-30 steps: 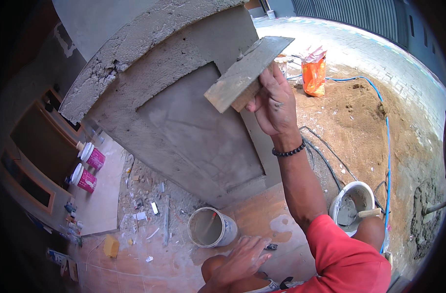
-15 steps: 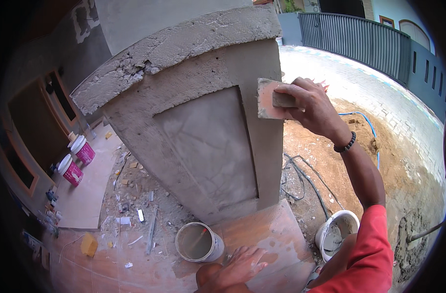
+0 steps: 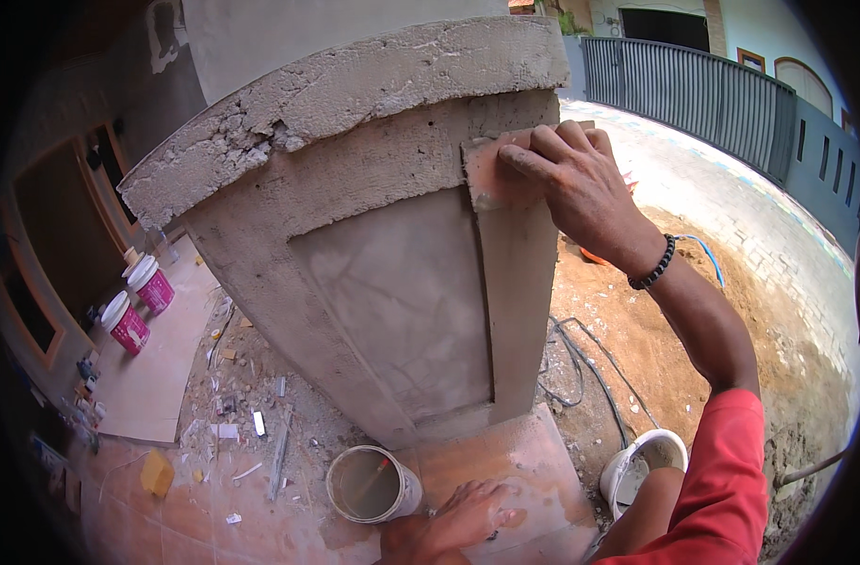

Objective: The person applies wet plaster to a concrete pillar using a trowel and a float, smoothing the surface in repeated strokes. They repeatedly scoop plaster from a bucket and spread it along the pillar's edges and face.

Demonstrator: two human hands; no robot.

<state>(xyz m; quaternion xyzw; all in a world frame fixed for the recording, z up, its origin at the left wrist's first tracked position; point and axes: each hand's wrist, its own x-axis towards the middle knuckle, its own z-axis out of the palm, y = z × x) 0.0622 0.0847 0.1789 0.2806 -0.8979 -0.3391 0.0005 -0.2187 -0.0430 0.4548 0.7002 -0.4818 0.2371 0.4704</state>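
Note:
My right hand is closed round a small flat plastering float, pinkish-orange and smeared with grey mortar. The float lies against the upper right border of a grey plastered pillar, just under its rough overhanging ledge. A smooth recessed panel sits in the pillar's face. Low in the view, my left hand holds nothing, its fingers stretched out above the tiled floor. Beside it stands a round bucket of murky grey liquid, with a red-tipped stick leaning inside.
A white bucket with grey mortar stands by my right knee. Dark cables loop over sandy ground. Debris and a yellow block lie at left, near two pink-and-white pails. A grey metal gate stands far right.
My right hand has moved the float left, from the pillar's right edge onto the border beside the panel's top corner. My left hand stays low with fingers extended. The view has shifted slightly.

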